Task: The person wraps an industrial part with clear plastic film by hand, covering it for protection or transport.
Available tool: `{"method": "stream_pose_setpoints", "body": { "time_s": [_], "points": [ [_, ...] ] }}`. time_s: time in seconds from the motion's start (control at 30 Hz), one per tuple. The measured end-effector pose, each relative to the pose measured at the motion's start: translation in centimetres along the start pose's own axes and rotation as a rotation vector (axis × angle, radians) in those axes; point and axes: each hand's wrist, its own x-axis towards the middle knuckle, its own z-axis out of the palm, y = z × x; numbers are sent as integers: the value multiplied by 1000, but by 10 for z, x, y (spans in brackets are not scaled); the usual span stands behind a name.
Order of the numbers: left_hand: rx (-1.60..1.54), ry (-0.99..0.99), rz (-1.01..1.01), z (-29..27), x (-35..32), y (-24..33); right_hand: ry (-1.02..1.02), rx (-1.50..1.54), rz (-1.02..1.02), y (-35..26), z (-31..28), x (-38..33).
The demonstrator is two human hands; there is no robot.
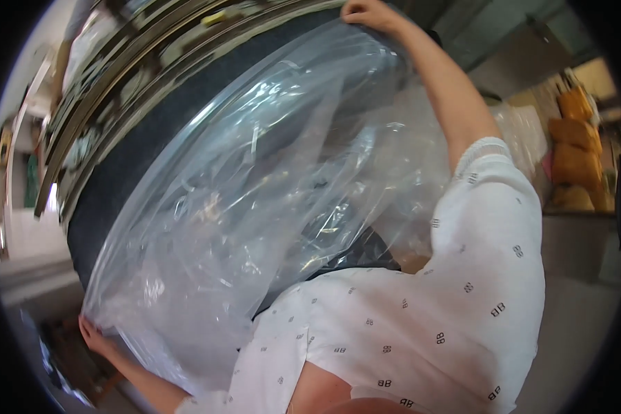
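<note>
A large clear plastic sheet or bag (255,159) is stretched between my two arms, wrinkled and shiny, its far edge pulled into a long fold. At the lower left my left hand (95,336) grips one corner with the fingers closed. My right hand (369,14), at the top, is closed on the opposite corner, arm fully reached out. Beneath the plastic lies a dark grey surface (127,165), showing beyond the far fold. The near part of the plastic hangs against my front, over a piece of black material (366,252).
Long metal rails (110,90) run along the far side, with a small yellow item (214,18) on them. Stacked orange-brown bundles (576,155) stand at the right, beside more clear plastic (521,134). Dark clutter (69,366) lies below my left hand.
</note>
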Motion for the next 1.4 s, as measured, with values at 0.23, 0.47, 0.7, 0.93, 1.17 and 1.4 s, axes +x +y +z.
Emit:
{"method": "stream_pose_setpoints", "body": {
  "time_s": [0.23, 0.47, 0.7, 0.93, 1.17, 1.4],
  "points": [
    [-652, -98, 190, 69, 57, 116, 595, 827, 53, -33, -142, 18],
    [10, -20, 312, 209, 84, 46, 839, 157, 210, 71, -38, 10],
    [40, 53, 229, 239, 85, 64, 679, 303, 168, 62, -14, 21],
    [24, 15, 277, 265, 123, 62, 604, -11, 156, 97, -34, 43],
    [121, 49, 236, 274, 129, 66, 629, -27, 149, 94, -28, 54],
    [202, 120, 137, 272, 145, 65, 817, -455, 150, 103, -31, 62]
  ]
}}
